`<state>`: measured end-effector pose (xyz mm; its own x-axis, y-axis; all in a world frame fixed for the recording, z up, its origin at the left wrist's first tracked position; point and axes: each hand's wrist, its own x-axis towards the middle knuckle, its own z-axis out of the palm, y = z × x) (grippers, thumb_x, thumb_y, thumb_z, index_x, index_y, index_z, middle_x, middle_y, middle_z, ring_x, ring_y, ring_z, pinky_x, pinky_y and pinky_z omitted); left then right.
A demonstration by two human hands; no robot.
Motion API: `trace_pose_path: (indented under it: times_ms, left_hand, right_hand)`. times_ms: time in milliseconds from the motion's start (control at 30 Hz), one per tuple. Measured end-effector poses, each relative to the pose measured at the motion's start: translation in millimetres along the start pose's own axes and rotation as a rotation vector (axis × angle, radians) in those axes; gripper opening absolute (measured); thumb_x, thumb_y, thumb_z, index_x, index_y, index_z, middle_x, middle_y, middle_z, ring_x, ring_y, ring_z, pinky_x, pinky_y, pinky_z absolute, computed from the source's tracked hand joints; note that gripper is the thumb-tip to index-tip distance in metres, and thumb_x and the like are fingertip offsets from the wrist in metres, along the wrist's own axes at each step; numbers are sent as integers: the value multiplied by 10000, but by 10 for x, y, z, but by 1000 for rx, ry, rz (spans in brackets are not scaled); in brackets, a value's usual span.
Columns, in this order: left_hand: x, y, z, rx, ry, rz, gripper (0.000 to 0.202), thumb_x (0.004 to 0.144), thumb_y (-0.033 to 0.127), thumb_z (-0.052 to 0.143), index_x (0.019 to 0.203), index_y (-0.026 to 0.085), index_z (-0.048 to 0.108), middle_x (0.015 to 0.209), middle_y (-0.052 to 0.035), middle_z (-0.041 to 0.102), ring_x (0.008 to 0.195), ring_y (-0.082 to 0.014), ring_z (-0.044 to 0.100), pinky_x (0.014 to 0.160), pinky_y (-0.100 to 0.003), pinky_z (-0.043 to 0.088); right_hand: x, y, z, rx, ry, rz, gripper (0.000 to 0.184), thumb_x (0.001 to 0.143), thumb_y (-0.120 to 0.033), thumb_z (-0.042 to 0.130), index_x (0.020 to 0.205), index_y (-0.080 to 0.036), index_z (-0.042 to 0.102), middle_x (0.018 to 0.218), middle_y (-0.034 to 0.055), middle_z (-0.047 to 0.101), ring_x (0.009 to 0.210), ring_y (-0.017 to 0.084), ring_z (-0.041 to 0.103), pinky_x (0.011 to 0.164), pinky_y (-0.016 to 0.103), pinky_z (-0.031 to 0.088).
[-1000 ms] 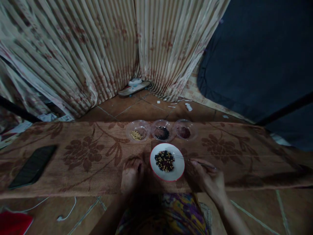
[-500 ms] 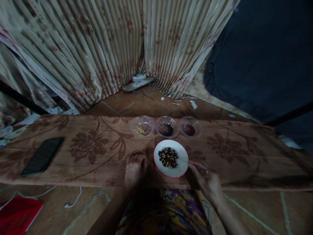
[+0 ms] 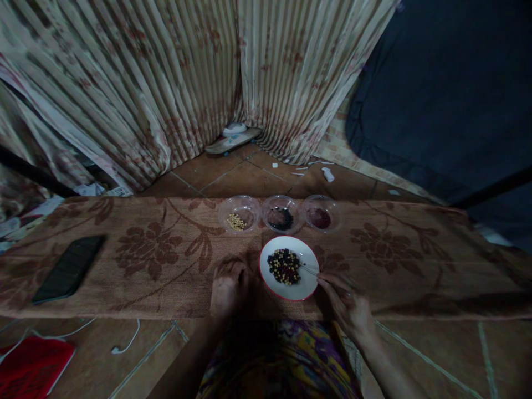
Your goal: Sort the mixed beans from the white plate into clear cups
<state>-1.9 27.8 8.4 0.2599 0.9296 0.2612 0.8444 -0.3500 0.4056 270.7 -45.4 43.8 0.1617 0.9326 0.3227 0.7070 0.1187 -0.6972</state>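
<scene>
Beans in black, yellow and dark red are heaped together on the white plate, mid-table. Left hand rests left of it in a loose fist, can't tell if anything's inside. Right hand is gripping thin tweezers, tips at the heap's right edge; too small to see if they've got one. Just beyond, the left bowl has yellow, middle bowl black, right bowl dark red. I'd call it partway: some in each bowl, decent heap left.

Glossy plate, smooth plastic bowls, rough woven cloth
</scene>
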Motion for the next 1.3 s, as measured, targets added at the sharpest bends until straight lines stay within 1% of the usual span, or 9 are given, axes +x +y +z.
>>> trace_pose_path:
  times_ms: [167,333,467,900,1167,1300]
  left_hand:
    - [4,-1,-2,6,-1,3,149,894,204,465,798,221,578,809,-28,650,825,-196,592,811,-338,414]
    - [1,3,-2,19,-8,-1,141,892,203,473,797,220,575,810,-27,652,829,-200,590,823,-348,407]
    - [-1,-3,3,11,-1,2,155,899,212,467,796,224,582,816,-29,656,827,-198,591,828,-346,411]
    - [-10,-23,25,15,-17,5,140,896,202,478,800,216,578,830,-25,650,835,-195,580,850,-347,400]
    - [-11,-14,16,9,0,3,141,901,207,480,802,215,580,833,-23,655,832,-191,578,832,-337,403]
    - [-15,-26,30,28,4,7,151,905,210,476,797,216,581,822,-21,656,824,-191,582,834,-340,404]
  right_hand:
    - [-2,2,-8,-2,6,-18,266,914,-435,545,908,-253,739,919,67,733,865,221,680,772,361,554]
    - [-2,-19,-29,-5,-39,-43,209,919,-374,561,942,-255,731,940,58,727,890,215,672,791,357,543]
    - [2,-33,-18,-6,-41,-46,187,907,-366,582,923,-251,729,940,54,732,884,217,675,786,356,543]
    - [0,-36,-1,10,-28,-48,193,912,-360,573,917,-239,723,916,59,728,872,216,675,782,351,542]
    - [3,-51,-13,1,-26,-19,222,915,-385,559,907,-238,726,908,60,730,854,219,678,769,355,541]
    - [-1,-38,-3,-5,-21,-32,235,916,-390,554,901,-234,729,903,64,734,857,222,677,767,357,541]
